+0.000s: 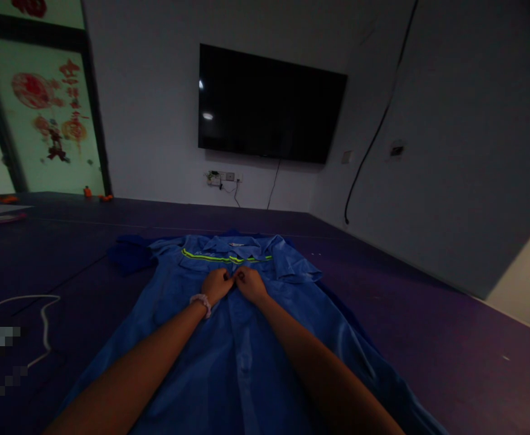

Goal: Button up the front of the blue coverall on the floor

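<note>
Lying flat along the middle of the purple floor (pixel 428 314), the blue work jacket (pixel 228 356) has its collar at the far end. The left hand (pixel 216 284) and right hand (pixel 250 284) meet on its front seam, fingers pinching the cloth just below the yellow reflective stripe (pixel 210 258). Beyond, a dark television (pixel 269 104) hangs on the far wall.

A blue work jacket (pixel 228 338) with yellow reflective stripe lies spread flat, front up.

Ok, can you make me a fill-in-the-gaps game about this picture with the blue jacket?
1. Both hands, left hand and right hand, pinch the front of the ____ jacket.
2. The stripe across the jacket's chest is bright ____.
3. On the wall hangs a dark ____.
4. The bracelet is on the ____ wrist.

Missing words: blue; yellow; television; left
</note>
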